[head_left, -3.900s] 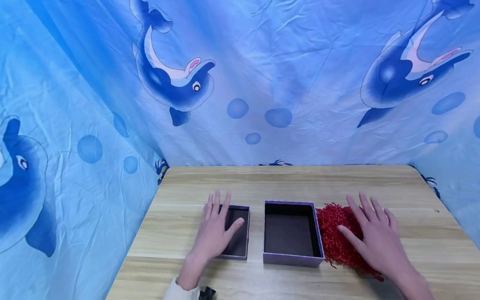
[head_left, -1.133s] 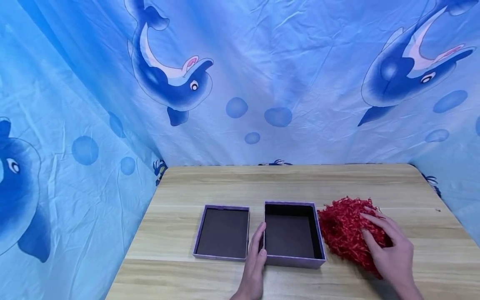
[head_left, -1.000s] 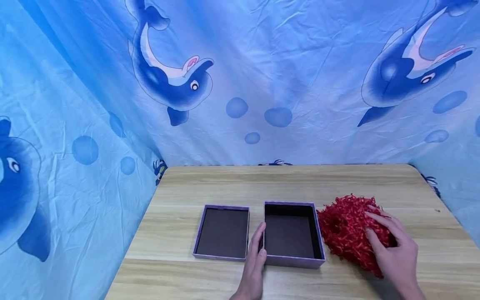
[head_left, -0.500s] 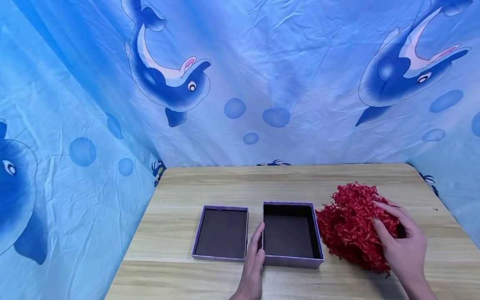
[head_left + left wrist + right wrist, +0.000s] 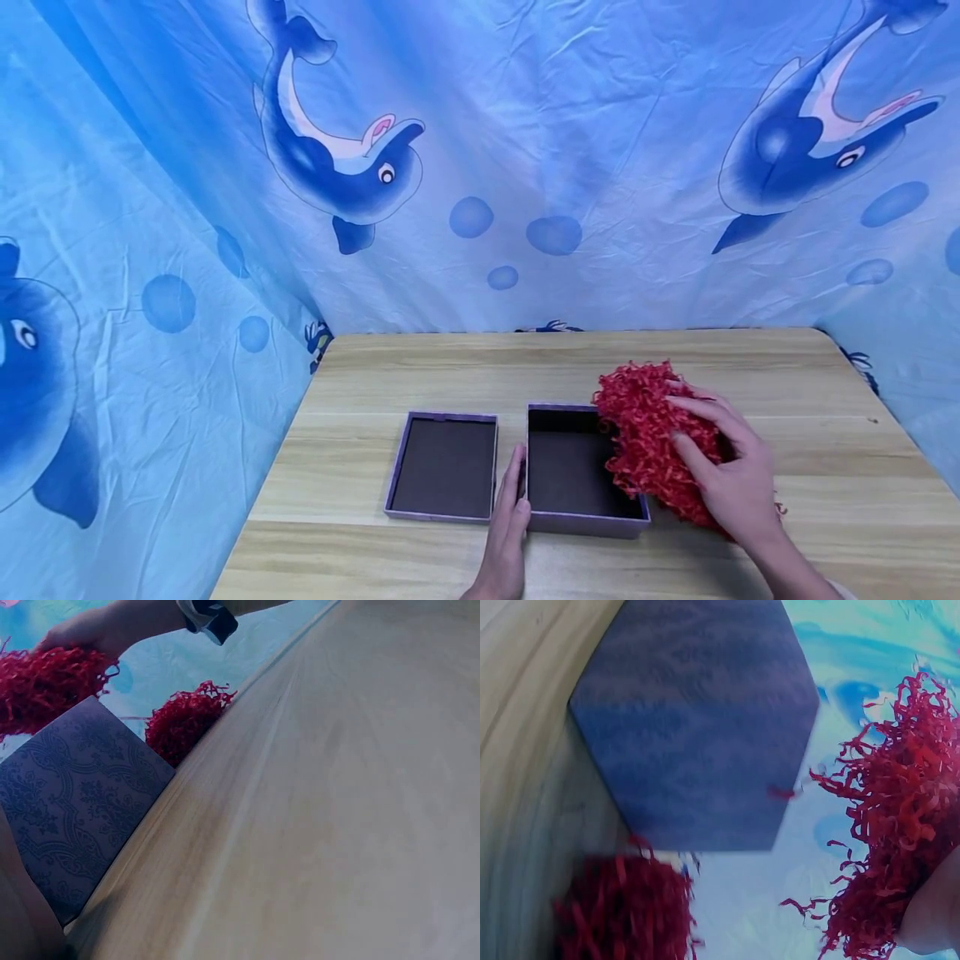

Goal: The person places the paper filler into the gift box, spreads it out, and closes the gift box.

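My right hand (image 5: pixel 738 475) grips a big clump of red shredded paper (image 5: pixel 645 433), lifted over the right rim of a deep purple-edged box (image 5: pixel 585 523) with a black inside. Along the box's left side lie the straight fingers of my left hand (image 5: pixel 505 533). In the left wrist view the patterned outer wall of the box (image 5: pixel 82 780) fills the left, with the held paper (image 5: pixel 52 682) above it. A second heap of red shredded paper (image 5: pixel 184 724) rests on the table beyond the box; in the right wrist view this heap (image 5: pixel 626 907) is blurred.
A shallow purple-edged box lid (image 5: pixel 442 467), inside up, lies left of my left hand. Everything stands on a wood-grain table (image 5: pixel 450 375). Blue dolphin-printed curtains (image 5: pixel 525 167) hang behind it and at its sides.
My left hand left the lid and came to the box's side. My right hand, earlier open over the red paper, took hold of a clump, raised it and carried it left over the box.
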`<act>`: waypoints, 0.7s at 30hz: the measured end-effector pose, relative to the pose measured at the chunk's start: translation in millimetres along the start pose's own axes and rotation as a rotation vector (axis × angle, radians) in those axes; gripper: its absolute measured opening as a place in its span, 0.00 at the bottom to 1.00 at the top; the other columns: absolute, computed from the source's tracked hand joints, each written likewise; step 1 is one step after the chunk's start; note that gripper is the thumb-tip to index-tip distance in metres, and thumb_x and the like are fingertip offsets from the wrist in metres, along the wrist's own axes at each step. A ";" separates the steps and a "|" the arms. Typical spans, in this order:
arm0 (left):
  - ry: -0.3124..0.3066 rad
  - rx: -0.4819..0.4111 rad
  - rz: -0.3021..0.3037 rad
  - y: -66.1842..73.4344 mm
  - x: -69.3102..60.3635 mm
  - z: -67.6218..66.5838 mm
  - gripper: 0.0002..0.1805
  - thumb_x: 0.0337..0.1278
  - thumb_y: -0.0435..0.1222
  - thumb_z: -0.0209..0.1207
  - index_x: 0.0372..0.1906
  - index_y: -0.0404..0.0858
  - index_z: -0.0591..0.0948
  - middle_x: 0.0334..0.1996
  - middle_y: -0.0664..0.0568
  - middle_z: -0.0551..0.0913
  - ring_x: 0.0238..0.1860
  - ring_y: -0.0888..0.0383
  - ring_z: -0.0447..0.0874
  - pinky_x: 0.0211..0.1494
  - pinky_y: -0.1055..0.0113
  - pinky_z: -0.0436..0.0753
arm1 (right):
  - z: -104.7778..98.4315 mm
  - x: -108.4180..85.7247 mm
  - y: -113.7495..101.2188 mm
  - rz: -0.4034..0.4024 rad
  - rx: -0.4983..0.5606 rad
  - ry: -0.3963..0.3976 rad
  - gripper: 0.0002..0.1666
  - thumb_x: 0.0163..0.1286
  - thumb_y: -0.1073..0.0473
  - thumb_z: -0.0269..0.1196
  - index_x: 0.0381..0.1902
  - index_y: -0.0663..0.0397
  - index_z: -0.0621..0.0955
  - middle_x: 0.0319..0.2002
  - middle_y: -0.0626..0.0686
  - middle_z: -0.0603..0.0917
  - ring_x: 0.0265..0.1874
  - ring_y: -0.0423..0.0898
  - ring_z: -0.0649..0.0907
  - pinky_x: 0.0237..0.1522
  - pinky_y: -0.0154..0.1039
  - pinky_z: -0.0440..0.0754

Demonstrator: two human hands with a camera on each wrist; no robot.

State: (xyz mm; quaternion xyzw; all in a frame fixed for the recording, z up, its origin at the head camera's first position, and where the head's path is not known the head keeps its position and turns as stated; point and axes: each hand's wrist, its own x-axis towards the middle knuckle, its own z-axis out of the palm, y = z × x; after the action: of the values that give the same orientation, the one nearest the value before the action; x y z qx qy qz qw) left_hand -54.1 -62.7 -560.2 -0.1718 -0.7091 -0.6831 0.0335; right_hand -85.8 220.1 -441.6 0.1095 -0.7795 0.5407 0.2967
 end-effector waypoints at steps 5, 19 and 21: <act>-0.001 -0.051 -0.041 -1.3 0.1 0.6 0.38 0.86 0.30 0.35 0.92 0.36 0.42 0.90 0.34 0.50 0.86 0.68 0.51 0.83 0.76 0.51 | 24.1 -2.3 0.7 -0.033 0.010 -0.060 0.30 0.60 0.84 0.72 0.59 0.58 0.91 0.65 0.53 0.87 0.69 0.38 0.80 0.70 0.25 0.71; -0.003 -0.035 -0.108 0.4 1.9 0.7 0.38 0.88 0.35 0.35 0.92 0.39 0.40 0.90 0.38 0.52 0.87 0.64 0.52 0.83 0.75 0.51 | 66.7 -8.2 12.6 -0.134 -0.240 -0.247 0.32 0.58 0.74 0.80 0.58 0.44 0.92 0.65 0.55 0.87 0.66 0.58 0.84 0.67 0.41 0.82; -0.006 -0.035 -0.092 0.3 1.7 0.7 0.38 0.88 0.34 0.34 0.92 0.38 0.39 0.90 0.38 0.51 0.87 0.63 0.52 0.83 0.74 0.51 | 71.5 -7.9 11.7 -0.168 -0.288 -0.278 0.30 0.58 0.71 0.81 0.58 0.45 0.92 0.65 0.56 0.87 0.64 0.60 0.85 0.62 0.54 0.86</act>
State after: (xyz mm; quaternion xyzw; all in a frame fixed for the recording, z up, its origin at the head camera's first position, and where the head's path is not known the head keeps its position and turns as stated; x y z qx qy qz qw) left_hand -55.5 -61.7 -559.5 -0.1416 -0.7043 -0.6956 -0.0030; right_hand -109.8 158.6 -472.4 0.2040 -0.8702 0.3771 0.2427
